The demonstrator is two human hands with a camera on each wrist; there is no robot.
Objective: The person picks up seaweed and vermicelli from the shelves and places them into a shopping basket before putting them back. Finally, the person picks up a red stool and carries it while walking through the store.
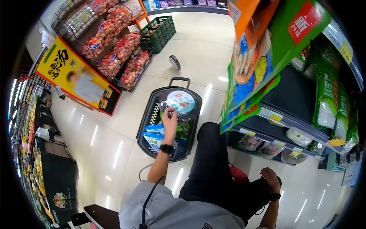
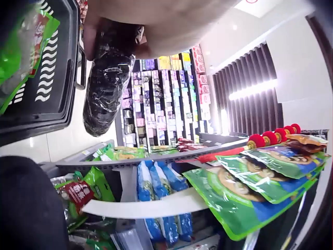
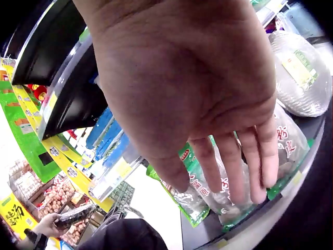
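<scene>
My left hand grips the edge of a round, film-wrapped dark package with a white and blue label, held over the black shopping basket. In the left wrist view the wrapped package shows edge-on, its black side under creased clear film. Blue-and-white packets and some green packaging lie in the basket below. Down by the knee at the right is my right hand, holding nothing. The right wrist view shows its palm and loosely extended fingers, in front of clear and green bags on a shelf.
Shelves with bagged vermicelli stand at the right, and large green hanging packets jut out above them. Racks of netted produce, a yellow sign and a green crate are at the upper left.
</scene>
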